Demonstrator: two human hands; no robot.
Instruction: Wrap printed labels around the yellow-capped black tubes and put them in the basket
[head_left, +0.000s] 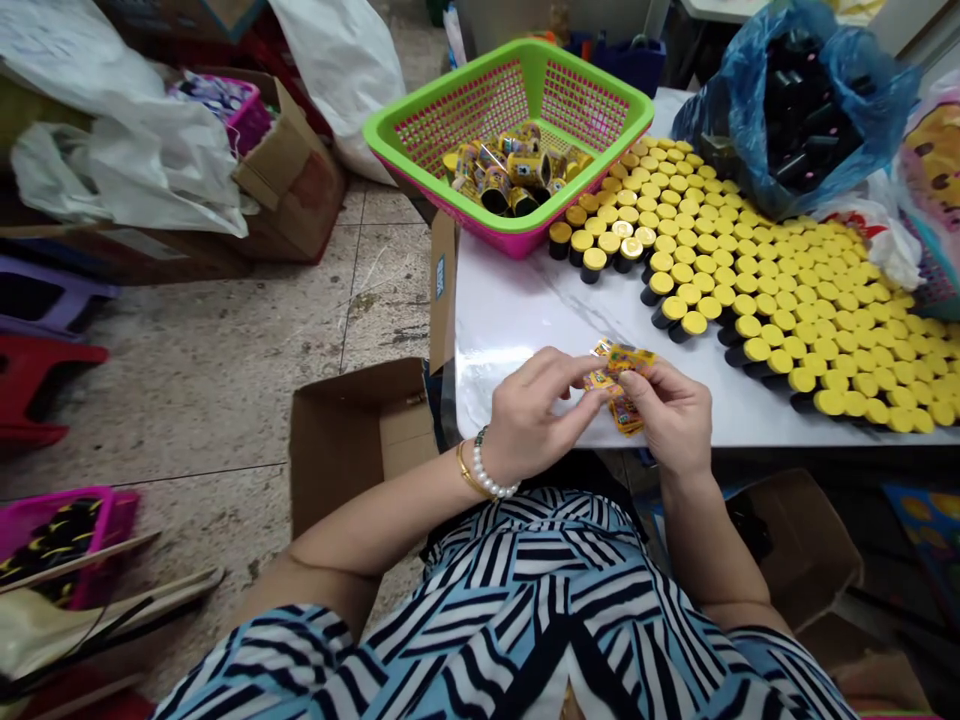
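Near the table's front edge, my left hand (534,408) pinches the near side of a small yellow printed label (598,379) between thumb and fingers. My right hand (677,410) is closed on another yellow and orange label (631,358), close to the left fingertips. Below the fingers lies a small stack of similar labels (627,415); whether the right hand touches it I cannot tell. Rows of black containers with yellow lids (787,310) stand to the right. Ahead, a green and pink basket (517,222) holds several containers wrapped in printed yellow labels (529,168).
A blue plastic bag (720,110) of black containers stands at the back right of the white table (502,310). An open cardboard box (330,430) sits on the floor left of the table. Stools (45,300), boxes and white sacks (345,70) line the left side.
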